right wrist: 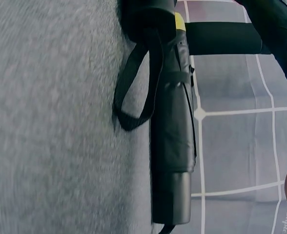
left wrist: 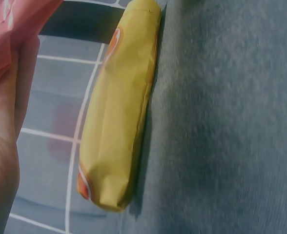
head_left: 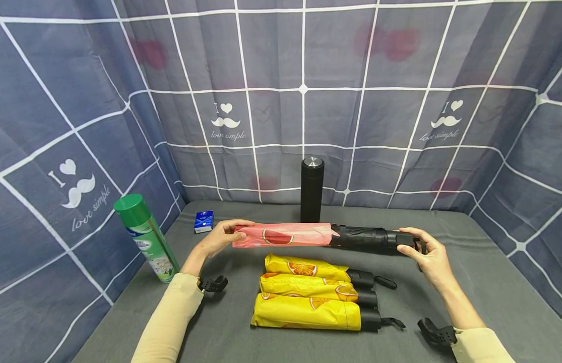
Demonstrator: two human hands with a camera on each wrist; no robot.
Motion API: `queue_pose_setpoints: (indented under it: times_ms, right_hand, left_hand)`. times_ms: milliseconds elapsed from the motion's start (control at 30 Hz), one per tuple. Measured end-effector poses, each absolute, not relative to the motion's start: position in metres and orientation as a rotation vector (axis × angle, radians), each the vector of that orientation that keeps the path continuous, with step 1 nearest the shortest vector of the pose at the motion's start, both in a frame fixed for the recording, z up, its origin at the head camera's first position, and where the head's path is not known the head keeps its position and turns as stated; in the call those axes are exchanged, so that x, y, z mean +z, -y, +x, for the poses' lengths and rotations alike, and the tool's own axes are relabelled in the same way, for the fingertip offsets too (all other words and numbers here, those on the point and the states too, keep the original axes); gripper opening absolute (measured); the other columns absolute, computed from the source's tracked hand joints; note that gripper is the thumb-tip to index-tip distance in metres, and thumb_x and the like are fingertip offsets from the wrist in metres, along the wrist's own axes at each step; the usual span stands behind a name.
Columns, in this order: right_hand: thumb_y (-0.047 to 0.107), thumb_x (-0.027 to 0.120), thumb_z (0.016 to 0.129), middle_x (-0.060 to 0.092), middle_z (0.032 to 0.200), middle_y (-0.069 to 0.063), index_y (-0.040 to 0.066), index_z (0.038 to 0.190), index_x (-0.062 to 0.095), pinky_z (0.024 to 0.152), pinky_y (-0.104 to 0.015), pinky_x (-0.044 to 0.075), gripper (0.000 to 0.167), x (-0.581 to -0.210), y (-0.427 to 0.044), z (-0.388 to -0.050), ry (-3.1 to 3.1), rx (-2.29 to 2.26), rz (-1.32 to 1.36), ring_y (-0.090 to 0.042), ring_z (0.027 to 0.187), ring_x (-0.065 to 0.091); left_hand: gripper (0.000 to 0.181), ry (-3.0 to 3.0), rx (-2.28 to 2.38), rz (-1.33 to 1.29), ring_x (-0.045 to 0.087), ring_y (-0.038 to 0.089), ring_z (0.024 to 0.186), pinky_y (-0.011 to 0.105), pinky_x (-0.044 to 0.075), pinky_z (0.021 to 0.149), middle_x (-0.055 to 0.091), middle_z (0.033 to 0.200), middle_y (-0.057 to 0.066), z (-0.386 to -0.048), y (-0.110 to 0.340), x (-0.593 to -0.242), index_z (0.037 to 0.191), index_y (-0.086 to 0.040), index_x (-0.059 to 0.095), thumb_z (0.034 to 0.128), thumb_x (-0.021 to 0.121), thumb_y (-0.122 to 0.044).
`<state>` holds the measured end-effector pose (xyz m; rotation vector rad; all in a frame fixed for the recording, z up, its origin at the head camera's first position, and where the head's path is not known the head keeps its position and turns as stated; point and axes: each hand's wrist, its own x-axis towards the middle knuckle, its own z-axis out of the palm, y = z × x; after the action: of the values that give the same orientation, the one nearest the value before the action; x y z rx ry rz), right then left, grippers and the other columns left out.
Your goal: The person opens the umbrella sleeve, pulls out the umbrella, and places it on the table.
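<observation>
My left hand (head_left: 219, 238) pinches the left end of a pink watermelon-print umbrella sleeve (head_left: 281, 235), also in the left wrist view's top left corner. From the sleeve's right end comes a folded black umbrella (head_left: 362, 238), whose handle end my right hand (head_left: 432, 254) grips between thumb and fingers. Both are level above the table. In the right wrist view another black folded umbrella (right wrist: 172, 122) lies on the table; overhead it is mostly hidden by the held one. Nearer lie three umbrellas in yellow orange-print sleeves: back (head_left: 308, 267), middle (head_left: 308, 286) and front (head_left: 308, 311).
A black thermos (head_left: 312, 189) stands upright behind the held umbrella. On the left are a green spray can (head_left: 149, 242) and a small blue packet (head_left: 203, 222). Grey cloth covers the table (head_left: 244, 343). Checked curtains (head_left: 271, 60) hang at the back and sides.
</observation>
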<state>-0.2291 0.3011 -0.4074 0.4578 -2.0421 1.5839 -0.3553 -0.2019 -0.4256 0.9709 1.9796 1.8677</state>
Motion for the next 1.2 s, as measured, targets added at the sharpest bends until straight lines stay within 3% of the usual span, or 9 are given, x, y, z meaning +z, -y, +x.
queue_pose_setpoints:
  times_ms: [433,700,900,1200]
  right_hand:
    - [-0.020,0.062,0.079,0.064,0.098,0.003,-0.010,0.118,0.056,0.065,-0.014,0.046,0.040,-0.430,-0.332,-0.237,1.982,1.699,0.444,-0.004,0.084,0.058]
    - [-0.012,0.066,0.080,0.064,0.100,0.002,-0.005,0.119,0.059,0.068,-0.013,0.043,0.040,-0.443,-0.345,-0.238,2.011,1.616,0.413,-0.005,0.082,0.056]
    - [-0.002,0.069,0.083,0.061,0.100,0.007,-0.001,0.121,0.059,0.068,-0.014,0.042,0.039,-0.446,-0.351,-0.235,2.138,1.421,0.354,-0.003,0.083,0.052]
    - [-0.006,0.068,0.082,0.053,0.083,0.009,-0.002,0.118,0.060,0.062,-0.016,0.037,0.037,-0.449,-0.355,-0.224,2.182,1.413,0.212,-0.004,0.073,0.043]
  left_hand:
    - [0.036,-2.023,1.901,0.767,0.052,0.015,0.089,0.024,0.049,0.072,0.056,0.111,0.009,-0.353,0.225,-0.431,0.127,-0.007,0.060,0.0923,0.056,0.003]
    - [0.041,-2.039,1.899,0.713,0.051,0.014,0.090,0.024,0.048,0.073,0.055,0.114,0.006,-0.355,0.233,-0.437,0.133,0.011,0.044,0.0927,0.052,0.006]
    - [0.042,-2.075,1.890,0.682,0.051,0.015,0.093,0.024,0.048,0.075,0.054,0.116,0.007,-0.352,0.238,-0.439,0.132,0.010,0.046,0.0924,0.056,0.002]
    - [0.042,-2.114,1.867,0.685,0.052,0.013,0.093,0.024,0.048,0.077,0.056,0.116,0.009,-0.347,0.247,-0.446,0.130,0.011,0.048,0.0920,0.059,-0.002]
